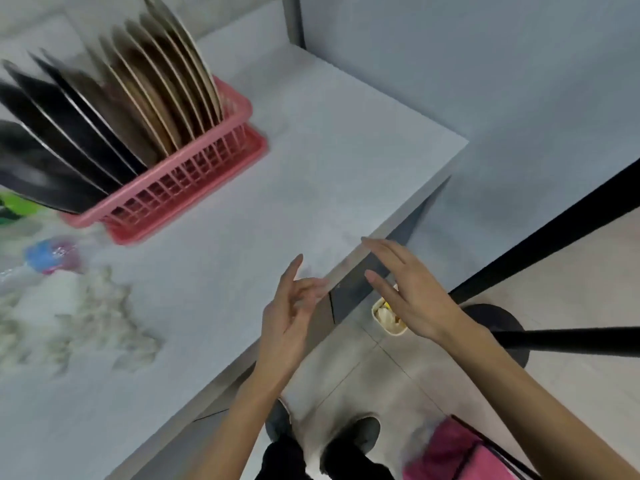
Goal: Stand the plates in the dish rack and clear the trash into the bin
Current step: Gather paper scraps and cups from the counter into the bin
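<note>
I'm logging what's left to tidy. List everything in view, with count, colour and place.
Dish rack: one, pink, table's far left.
Black plates: several, standing in the rack.
Beige plates: several, rack's far end.
Crumpled paper: one pile, white, table's near left.
Wrapper: one, blue and pink, near the rack.
Green thing: one, left edge, blurred.
Table: one, white.
Bin: one, cream, floor, holding trash.
Pole stand: one, black, floor, right.
Pink object: one, bottom right.
Shoes: two, dark, floor.
Left hand: open, empty, over table's edge.
Right hand: open, empty, above the bin.

White table (311, 150) from 9 to 12 o'clock, black pole (571, 341) on a round base (498, 318) at 3 o'clock, and a pink item (450, 455) at 5 o'clock.
</note>
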Available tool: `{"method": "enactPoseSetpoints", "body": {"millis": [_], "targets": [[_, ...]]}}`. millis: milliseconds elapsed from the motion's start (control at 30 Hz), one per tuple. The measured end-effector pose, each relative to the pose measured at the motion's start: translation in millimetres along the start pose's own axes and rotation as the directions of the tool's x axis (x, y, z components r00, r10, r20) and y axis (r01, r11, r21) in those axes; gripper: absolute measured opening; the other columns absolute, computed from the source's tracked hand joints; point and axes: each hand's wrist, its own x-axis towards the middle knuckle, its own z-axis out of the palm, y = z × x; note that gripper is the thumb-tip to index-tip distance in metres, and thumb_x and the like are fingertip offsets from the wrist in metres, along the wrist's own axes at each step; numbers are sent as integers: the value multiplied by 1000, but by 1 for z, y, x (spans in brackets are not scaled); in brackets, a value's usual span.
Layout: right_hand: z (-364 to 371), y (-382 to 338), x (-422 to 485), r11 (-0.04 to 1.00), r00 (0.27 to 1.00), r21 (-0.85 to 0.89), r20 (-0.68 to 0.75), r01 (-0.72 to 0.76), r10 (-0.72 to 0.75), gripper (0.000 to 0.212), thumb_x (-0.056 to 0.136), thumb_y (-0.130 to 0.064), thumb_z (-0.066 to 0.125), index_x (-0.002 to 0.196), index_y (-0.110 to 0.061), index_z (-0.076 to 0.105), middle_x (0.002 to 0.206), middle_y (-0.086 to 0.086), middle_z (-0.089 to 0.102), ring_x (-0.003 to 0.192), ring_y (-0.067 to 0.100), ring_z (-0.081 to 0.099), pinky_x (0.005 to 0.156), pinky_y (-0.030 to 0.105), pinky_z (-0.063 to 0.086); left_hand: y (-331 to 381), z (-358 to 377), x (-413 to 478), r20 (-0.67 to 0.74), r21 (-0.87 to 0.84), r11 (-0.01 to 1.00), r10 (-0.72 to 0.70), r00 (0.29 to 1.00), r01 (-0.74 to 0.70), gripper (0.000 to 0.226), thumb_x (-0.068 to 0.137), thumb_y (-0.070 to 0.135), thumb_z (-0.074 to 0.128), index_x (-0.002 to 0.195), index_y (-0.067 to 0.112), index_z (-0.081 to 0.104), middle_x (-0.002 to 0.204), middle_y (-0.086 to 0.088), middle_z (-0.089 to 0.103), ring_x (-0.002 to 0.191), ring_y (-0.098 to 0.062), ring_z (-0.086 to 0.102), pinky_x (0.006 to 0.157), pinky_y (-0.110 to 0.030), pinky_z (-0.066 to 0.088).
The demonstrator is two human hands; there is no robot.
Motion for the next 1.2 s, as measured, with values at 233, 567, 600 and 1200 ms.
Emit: {"method": "enactPoseSetpoints", "body": {"millis": [233,567,600,1200], "targets": [[54,-104,53,971,947,-56,238,234,-214,56,101,-48,32,154,-34,19,147,-9,40,131,6,36,104,20,29,-3,-93,-39,-284,-118,993,-30,958,-3,67,99,28,43,155,38,8,107,6,72,91,-19,70,77,-27,53],[152,-218,63,977,943,57,255,207,-214,76,96,-46,44,153,-44,-6,104,-19,58,87,5,58,73,21,47,-21,-243,-101,-408,-4,999,-33,913,34,51,102,8,48,148,29,41,68,1,63,56,-13,60,62,-20,47],[162,-224,61,979,953,66,225,191,-201,75,97,-44,46,154,-41,-2,105,-18,57,87,6,58,73,21,46,-22,-259,-105,-404,52,997,-29,914,55,39,101,10,50,134,29,57,58,2,53,51,-11,50,57,-20,42],[260,-258,56,957,976,-232,87,-175,199,29,88,-40,64,109,-20,59,105,-5,51,87,17,56,70,31,47,-110,-373,-57,30,701,712,-94,995,46,35,82,19,74,115,17,62,115,4,48,70,-11,50,72,-31,50]]}}
